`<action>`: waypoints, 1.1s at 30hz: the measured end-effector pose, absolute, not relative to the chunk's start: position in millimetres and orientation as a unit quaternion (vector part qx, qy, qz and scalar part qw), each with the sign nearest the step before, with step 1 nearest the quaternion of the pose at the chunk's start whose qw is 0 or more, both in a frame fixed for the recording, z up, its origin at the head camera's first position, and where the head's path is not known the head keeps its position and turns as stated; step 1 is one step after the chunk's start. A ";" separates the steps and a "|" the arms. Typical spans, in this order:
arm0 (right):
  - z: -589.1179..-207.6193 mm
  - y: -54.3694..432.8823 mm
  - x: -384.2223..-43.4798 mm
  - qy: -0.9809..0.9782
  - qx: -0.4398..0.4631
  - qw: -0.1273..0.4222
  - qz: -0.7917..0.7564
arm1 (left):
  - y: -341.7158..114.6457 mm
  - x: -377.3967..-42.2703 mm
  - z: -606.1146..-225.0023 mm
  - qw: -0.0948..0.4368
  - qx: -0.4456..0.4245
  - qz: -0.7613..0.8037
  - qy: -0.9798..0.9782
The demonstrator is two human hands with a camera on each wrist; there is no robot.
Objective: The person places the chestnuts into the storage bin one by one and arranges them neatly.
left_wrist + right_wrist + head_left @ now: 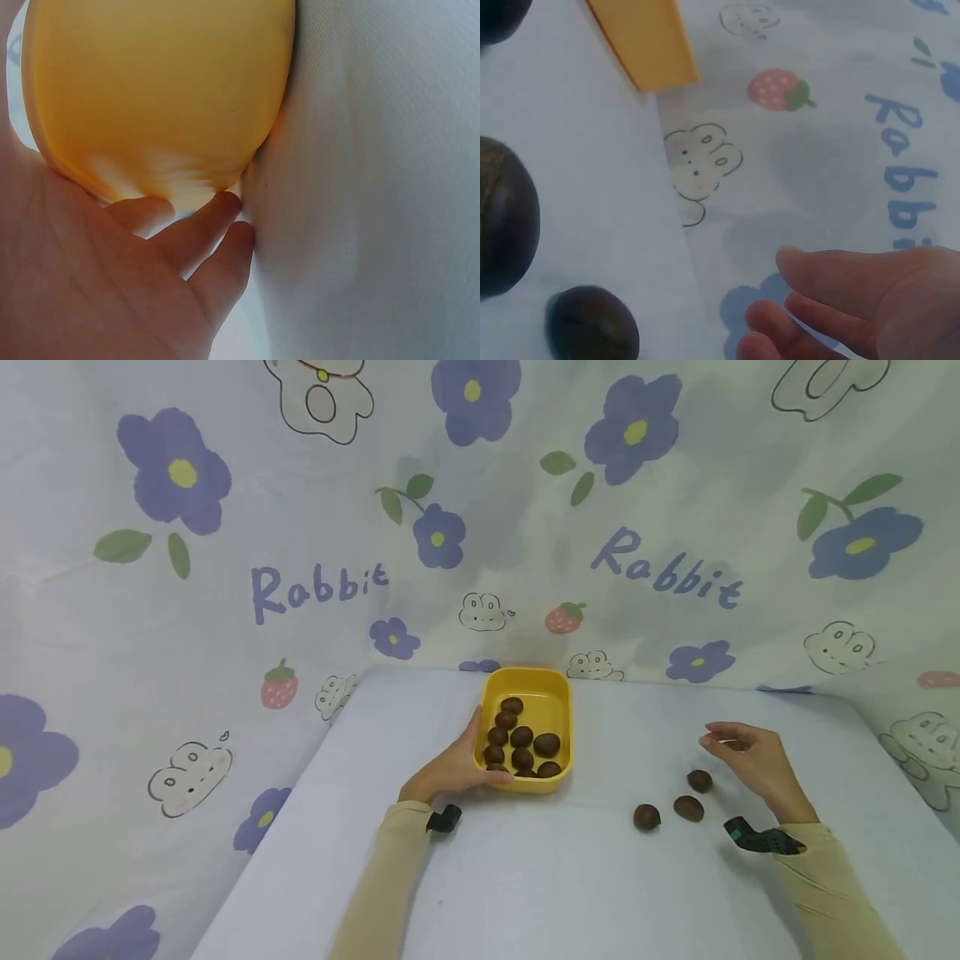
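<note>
A yellow plastic box (531,785) with rounded corners holds several brown chestnuts (547,744), mostly in its left and front parts. My left hand (457,764) grips its front left corner, the thumb along the front and the fingers at the left side. From the left wrist, those fingers (225,259) show against the wall of the box (165,90). Three more chestnuts, a left one (647,817), a middle one (688,808) and a right one (700,781), lie apart on the table. Just right of them my right hand (753,764) hovers, fingers loosely bent, holding nothing.
A white cloth covers the table (525,885). Behind and at the sides hangs a pale curtain (322,518) printed with flowers, rabbits and strawberries. The box stands near the table's back edge. Each wrist carries a small black camera.
</note>
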State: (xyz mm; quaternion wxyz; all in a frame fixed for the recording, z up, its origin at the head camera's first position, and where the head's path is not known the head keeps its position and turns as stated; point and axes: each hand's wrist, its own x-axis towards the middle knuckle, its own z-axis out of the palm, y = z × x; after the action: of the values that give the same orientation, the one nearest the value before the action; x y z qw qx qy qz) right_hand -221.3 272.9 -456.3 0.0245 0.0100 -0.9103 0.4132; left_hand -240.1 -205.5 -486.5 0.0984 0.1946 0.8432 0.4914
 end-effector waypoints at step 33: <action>-468.5 283.4 -225.4 -0.920 0.095 -0.141 0.352 | -206.4 -239.3 -487.5 0.104 0.183 0.484 0.849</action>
State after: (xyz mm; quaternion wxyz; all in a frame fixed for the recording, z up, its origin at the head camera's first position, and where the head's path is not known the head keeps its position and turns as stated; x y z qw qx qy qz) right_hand -225.4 283.4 -468.5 -0.1411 0.0950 -0.9205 0.3518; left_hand -239.3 -206.4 -487.5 0.1040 0.1832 0.8493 0.4841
